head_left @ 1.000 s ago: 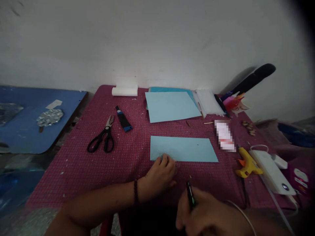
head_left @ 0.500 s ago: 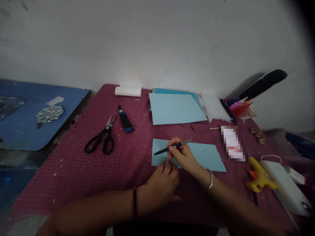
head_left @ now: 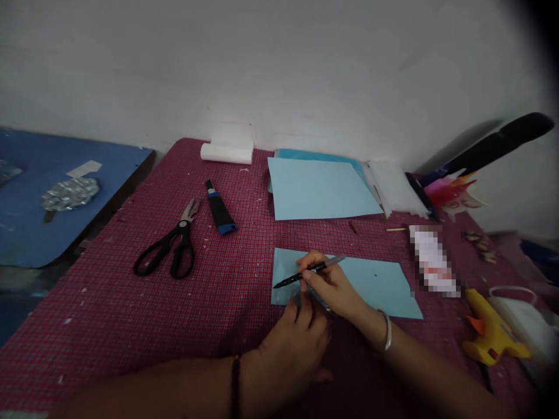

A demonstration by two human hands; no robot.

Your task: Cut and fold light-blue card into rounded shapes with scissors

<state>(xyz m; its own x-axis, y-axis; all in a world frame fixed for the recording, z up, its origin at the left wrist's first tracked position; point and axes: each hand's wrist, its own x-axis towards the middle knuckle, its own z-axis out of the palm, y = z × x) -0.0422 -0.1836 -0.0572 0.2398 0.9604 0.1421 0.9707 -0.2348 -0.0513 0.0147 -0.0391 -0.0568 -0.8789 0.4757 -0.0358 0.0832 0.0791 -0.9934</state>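
A light blue paper strip [head_left: 386,285] lies on the table, with a small dark dot on its right part. My right hand [head_left: 329,285] is closed in a writing grip on a black marker [head_left: 288,281], its tip at the strip's left end. Below it, my left hand [head_left: 297,343] is open, its fingers resting on the strip's near edge and its thumb held apart. Something clear and shiny shows beside these fingertips; most of it is hidden.
To the left lie black-handled scissors [head_left: 174,244] and a utility knife [head_left: 220,212]. Behind the strip are larger blue sheets [head_left: 323,189], a white roll [head_left: 227,152] and white sticks [head_left: 395,189]. A yellow glue gun [head_left: 491,329] rests at the right, near a blurred-out packet [head_left: 434,262].
The view has shifted, so the items at the right appear farther right and the scissors farther left. Both hands stay at the strip's left part, and the marker remains in my right hand.
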